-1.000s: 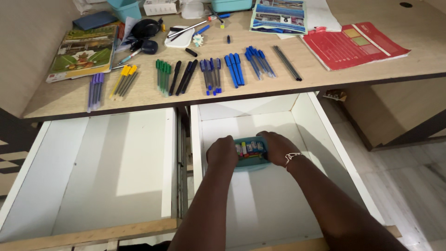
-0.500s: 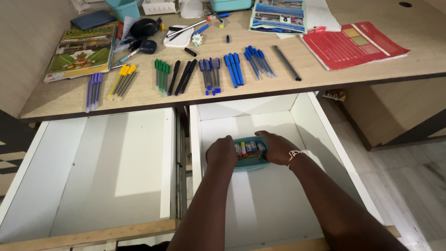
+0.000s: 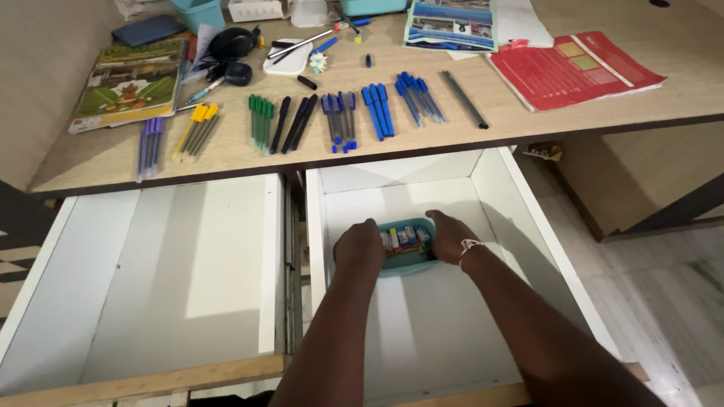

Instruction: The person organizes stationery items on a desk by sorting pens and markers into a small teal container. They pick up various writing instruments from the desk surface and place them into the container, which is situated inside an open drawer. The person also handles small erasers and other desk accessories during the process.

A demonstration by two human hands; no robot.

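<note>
A person leans over two open white drawers under a wooden desk point(image 3: 483, 124), both arms stretched down into the right drawer point(image 3: 498, 196). The left hand point(image 3: 359, 246) is curled over the left end of a small teal tray point(image 3: 408, 261), fingers wrapped down its side. The right hand point(image 3: 449, 235), with a thin white bracelet point(image 3: 467, 247) at the wrist, clasps the opposite end the same way. Both hands grip the tray, which sits low in the drawer, near the middle of its floor. Whether it rests on the floor or is lifted just off it cannot be told.

Inside the tray lie short, brightly coloured sticks point(image 3: 404, 239), packed side by side; they may be crayons, but they are too small to be sure. Nothing else shows in the right drawer. The left drawer point(image 3: 173, 256) stands open beside it, a patch of light across its white floor.

On the desk above, pens are laid out in sorted groups: purple pens point(image 3: 148, 143), yellow pens point(image 3: 194, 128), green pens point(image 3: 262, 119), black pens point(image 3: 294, 120) and several sets of blue pens point(image 3: 377, 109). A red booklet point(image 3: 573, 71) lies to the right, a green book point(image 3: 128, 83) to the left.
</note>
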